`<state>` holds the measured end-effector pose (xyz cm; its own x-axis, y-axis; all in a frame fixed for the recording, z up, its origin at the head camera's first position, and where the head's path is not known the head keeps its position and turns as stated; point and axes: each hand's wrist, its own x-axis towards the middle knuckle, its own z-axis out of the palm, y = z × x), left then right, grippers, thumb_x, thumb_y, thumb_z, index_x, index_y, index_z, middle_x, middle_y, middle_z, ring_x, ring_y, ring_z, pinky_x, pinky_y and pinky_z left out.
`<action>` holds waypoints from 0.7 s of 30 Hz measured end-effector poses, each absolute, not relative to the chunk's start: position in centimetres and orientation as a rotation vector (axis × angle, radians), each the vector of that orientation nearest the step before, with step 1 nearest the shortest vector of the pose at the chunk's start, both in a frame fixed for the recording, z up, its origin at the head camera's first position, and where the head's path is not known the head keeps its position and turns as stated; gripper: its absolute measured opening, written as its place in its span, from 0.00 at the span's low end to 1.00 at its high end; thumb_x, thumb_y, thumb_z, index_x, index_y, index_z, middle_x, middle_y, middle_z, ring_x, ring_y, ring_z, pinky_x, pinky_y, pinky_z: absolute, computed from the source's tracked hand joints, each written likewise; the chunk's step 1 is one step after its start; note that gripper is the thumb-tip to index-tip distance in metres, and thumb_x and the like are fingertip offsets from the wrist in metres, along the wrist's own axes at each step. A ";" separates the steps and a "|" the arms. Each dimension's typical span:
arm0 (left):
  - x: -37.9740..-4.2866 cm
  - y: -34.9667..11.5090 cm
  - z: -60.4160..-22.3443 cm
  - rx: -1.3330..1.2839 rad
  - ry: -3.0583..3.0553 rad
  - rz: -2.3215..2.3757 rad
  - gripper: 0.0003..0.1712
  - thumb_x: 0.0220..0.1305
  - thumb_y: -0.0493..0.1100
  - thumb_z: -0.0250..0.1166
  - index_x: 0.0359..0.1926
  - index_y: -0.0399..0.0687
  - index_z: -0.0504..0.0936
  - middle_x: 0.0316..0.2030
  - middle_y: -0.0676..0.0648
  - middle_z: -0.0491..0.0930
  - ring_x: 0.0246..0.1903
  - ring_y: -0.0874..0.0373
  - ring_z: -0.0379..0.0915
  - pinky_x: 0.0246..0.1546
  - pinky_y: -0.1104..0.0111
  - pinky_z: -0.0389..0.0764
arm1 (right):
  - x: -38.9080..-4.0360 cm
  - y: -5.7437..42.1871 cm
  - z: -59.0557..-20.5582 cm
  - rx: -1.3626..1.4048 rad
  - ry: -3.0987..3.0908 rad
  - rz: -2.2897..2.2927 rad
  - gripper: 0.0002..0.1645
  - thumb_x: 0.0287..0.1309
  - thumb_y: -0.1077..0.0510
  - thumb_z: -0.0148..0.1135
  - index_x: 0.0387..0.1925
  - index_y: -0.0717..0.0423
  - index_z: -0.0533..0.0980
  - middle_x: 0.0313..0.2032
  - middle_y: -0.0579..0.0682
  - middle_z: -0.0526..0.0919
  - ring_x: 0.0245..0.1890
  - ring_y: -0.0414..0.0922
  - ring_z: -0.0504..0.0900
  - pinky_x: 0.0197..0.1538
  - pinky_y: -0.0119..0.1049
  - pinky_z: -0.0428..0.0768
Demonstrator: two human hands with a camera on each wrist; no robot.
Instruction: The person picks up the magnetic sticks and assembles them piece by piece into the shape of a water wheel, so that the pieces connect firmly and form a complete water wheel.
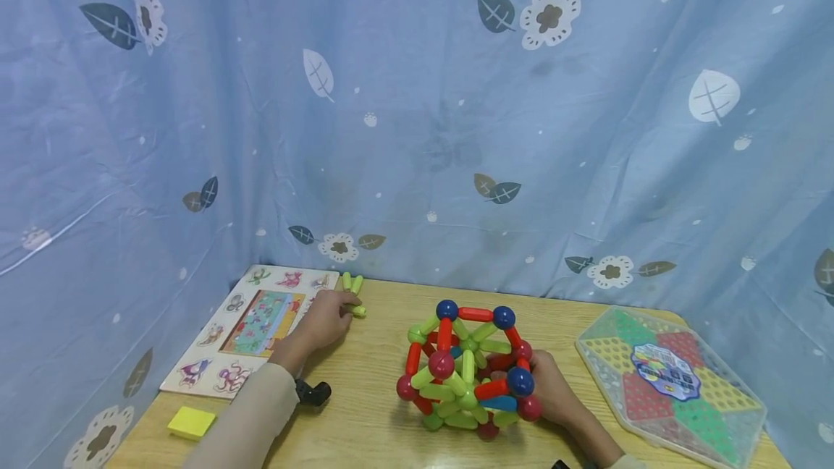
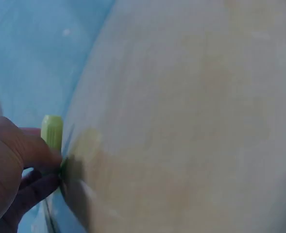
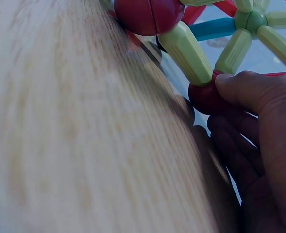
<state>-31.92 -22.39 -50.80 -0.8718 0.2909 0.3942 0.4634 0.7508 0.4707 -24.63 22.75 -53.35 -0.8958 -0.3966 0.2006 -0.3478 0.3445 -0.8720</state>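
Note:
On the table stands a cage-like structure of magnetic rods and balls (image 1: 468, 375), in red, light green and blue. My right hand (image 1: 550, 387) is at its right side; in the right wrist view, thumb and fingers grip a dark red ball (image 3: 206, 98) low on it, where light green rods (image 3: 187, 53) meet. Over by the picture board, my left hand (image 1: 328, 318) pinches a light green magnetic rod (image 2: 52, 132) between thumb and fingers. A few more light green rods (image 1: 357, 284) lie just beyond that hand.
A picture board (image 1: 207, 310) with animal drawings lies at the left, partly under my left forearm. Nearer sits a yellow block (image 1: 192, 423). The hexagonal board-game case (image 1: 671, 382) lies at the right. A blue patterned curtain (image 1: 417, 129) hangs behind the wooden table (image 1: 355, 396).

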 end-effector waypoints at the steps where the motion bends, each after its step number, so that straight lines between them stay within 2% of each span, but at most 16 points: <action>1: -31.6 -22.0 -50.9 -0.599 -2.649 -0.818 0.15 0.62 0.25 0.71 0.48 0.37 0.93 0.44 0.41 0.92 0.39 0.57 0.82 0.39 0.59 0.85 | -24.6 22.8 -53.4 -0.704 2.535 -1.627 0.16 0.69 0.55 0.76 0.56 0.52 0.89 0.44 0.45 0.96 0.51 0.42 0.93 0.61 0.28 0.83; 5: -30.1 -20.5 -51.2 -0.590 -2.648 -0.971 0.12 0.67 0.30 0.74 0.49 0.42 0.93 0.46 0.45 0.93 0.41 0.57 0.87 0.43 0.63 0.87 | -24.6 22.8 -53.5 -0.704 2.518 -1.636 0.18 0.69 0.55 0.76 0.57 0.54 0.88 0.45 0.46 0.95 0.50 0.42 0.93 0.60 0.27 0.82; 8: -29.3 -19.2 -51.4 -0.525 -2.631 -1.282 0.12 0.71 0.34 0.73 0.53 0.43 0.92 0.47 0.46 0.93 0.43 0.58 0.88 0.47 0.66 0.88 | -24.6 22.8 -53.5 -0.708 2.506 -1.650 0.20 0.66 0.56 0.78 0.58 0.55 0.87 0.47 0.48 0.95 0.50 0.42 0.94 0.60 0.27 0.83; 12: -28.4 -17.7 -51.3 -0.371 -2.475 -1.845 0.16 0.73 0.37 0.72 0.59 0.39 0.88 0.50 0.44 0.91 0.47 0.58 0.87 0.51 0.68 0.87 | -24.7 22.8 -53.5 -0.714 2.498 -1.651 0.22 0.63 0.56 0.80 0.58 0.55 0.87 0.48 0.49 0.95 0.52 0.42 0.93 0.61 0.26 0.82; 15: -27.7 -17.0 -50.7 -0.315 -2.246 -2.236 0.21 0.76 0.36 0.70 0.65 0.32 0.82 0.52 0.43 0.89 0.49 0.57 0.87 0.54 0.67 0.89 | -24.7 22.9 -53.5 -0.711 2.489 -1.634 0.23 0.63 0.55 0.81 0.58 0.54 0.88 0.47 0.47 0.95 0.54 0.42 0.92 0.63 0.25 0.79; 21: -25.5 -14.8 -46.3 -0.534 -1.961 -2.564 0.29 0.80 0.35 0.63 0.74 0.26 0.68 0.55 0.44 0.86 0.53 0.58 0.87 0.58 0.65 0.88 | -24.6 23.1 -53.3 -0.714 2.537 -1.603 0.20 0.64 0.55 0.80 0.56 0.53 0.88 0.47 0.46 0.95 0.53 0.41 0.92 0.61 0.27 0.82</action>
<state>-25.47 -14.80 -46.27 -0.9386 0.2963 0.1769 0.0931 -0.2761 0.9566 -24.63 23.05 -53.31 -0.8912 -0.4101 0.1937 -0.3509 0.3529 -0.8674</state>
